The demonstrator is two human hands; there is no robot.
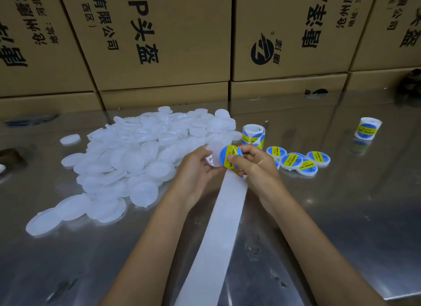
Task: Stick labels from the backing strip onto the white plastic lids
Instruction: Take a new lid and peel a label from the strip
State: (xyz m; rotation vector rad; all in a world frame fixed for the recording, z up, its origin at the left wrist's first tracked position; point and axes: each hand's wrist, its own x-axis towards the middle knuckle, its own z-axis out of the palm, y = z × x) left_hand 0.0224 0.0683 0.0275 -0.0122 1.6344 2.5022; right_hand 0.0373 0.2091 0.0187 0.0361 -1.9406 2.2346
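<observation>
Seeing the bare backing strip (218, 232) run from the near edge up to both hands. My left hand (196, 169) grips a white plastic lid (213, 156), fingers curled round it. My right hand (255, 162) pinches a blue-yellow label (229, 156) beside that lid. Unlabelled lids pile (127, 160) left on the steel table (341, 214); labelled lids (298, 161) right. Label roll (252, 135) just behind, second roll (367, 128) far right, cardboard boxes (170, 39) at back.

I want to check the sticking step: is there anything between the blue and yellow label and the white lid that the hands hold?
Nothing visible. The round blue and yellow label, pinched by the right hand, overlaps the round white plastic lid held by the left hand. The white backing strip hangs below.
</observation>
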